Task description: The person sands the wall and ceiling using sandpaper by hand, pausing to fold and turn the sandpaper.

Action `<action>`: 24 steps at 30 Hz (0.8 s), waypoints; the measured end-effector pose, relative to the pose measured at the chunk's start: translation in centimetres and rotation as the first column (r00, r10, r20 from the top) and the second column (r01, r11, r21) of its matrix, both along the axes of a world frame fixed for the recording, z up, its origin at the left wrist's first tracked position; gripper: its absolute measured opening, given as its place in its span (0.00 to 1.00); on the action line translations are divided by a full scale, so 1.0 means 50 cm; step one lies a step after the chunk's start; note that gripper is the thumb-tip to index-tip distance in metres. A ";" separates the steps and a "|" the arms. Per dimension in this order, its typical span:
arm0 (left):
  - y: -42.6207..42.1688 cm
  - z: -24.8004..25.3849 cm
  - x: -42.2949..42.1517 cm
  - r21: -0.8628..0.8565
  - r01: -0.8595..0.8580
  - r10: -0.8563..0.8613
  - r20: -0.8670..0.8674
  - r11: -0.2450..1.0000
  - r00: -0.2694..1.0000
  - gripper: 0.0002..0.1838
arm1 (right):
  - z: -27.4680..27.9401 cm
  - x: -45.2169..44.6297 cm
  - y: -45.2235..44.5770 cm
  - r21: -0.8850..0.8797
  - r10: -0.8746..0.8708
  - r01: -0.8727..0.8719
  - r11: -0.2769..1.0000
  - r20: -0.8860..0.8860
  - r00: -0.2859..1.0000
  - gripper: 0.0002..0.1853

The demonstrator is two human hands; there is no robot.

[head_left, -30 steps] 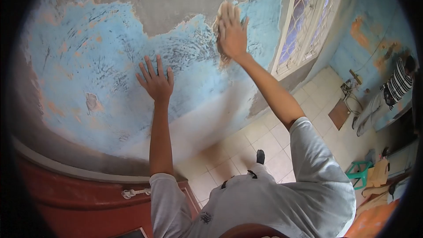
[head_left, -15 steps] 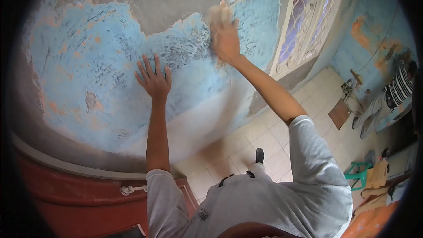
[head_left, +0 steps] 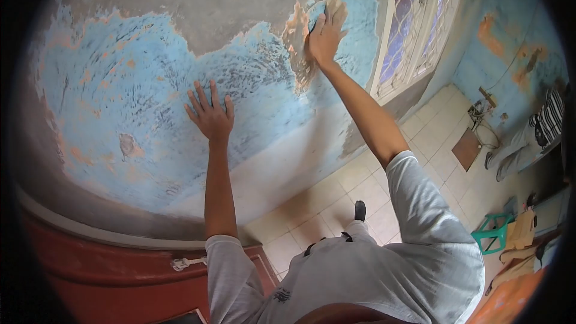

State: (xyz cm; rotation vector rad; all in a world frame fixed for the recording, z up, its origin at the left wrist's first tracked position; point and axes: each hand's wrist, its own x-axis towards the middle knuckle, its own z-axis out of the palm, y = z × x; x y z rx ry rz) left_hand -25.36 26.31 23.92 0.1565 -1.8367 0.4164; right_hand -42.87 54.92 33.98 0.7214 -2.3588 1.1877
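Observation:
My left hand [head_left: 213,114] lies flat on the wall, fingers spread, holding nothing. Under it is a patch of light blue paint [head_left: 252,120] with dark scuff marks and ragged edges. Higher up and to the right, my right hand [head_left: 326,42] presses a tan piece of sandpaper [head_left: 336,11] against the blue paint, near its upper edge. The sheet partly covers the fingers. Just left of this hand, a strip of bare orange-brown plaster [head_left: 298,42] shows through the paint.
A white-framed window with a grille [head_left: 414,30] is right of the patch. A red door [head_left: 114,270] is at lower left. Far right are a person in a striped top [head_left: 547,119], a green stool [head_left: 492,234] and a brown board [head_left: 466,149] on the tiled floor [head_left: 336,204].
My right hand has moved right with the sandpaper, uncovering the bare plaster strip. My left hand stays on nearly the same spot. The view has shifted slightly.

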 end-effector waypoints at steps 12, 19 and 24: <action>0.023 0.006 0.011 0.027 -0.003 0.004 -0.032 1.000 0.999 0.31 | -0.001 -0.019 0.037 0.077 -0.379 0.469 0.880 -0.483 0.790 0.34; 0.073 0.018 -0.005 0.187 0.053 -0.052 -0.010 0.981 0.999 0.32 | 0.001 -0.135 0.142 0.122 0.029 0.067 0.990 -0.650 0.760 0.30; 0.193 0.059 -0.084 0.305 0.148 -0.125 -0.093 0.941 0.988 0.29 | -0.062 -0.131 0.091 0.014 -0.136 0.210 0.978 -0.716 0.684 0.27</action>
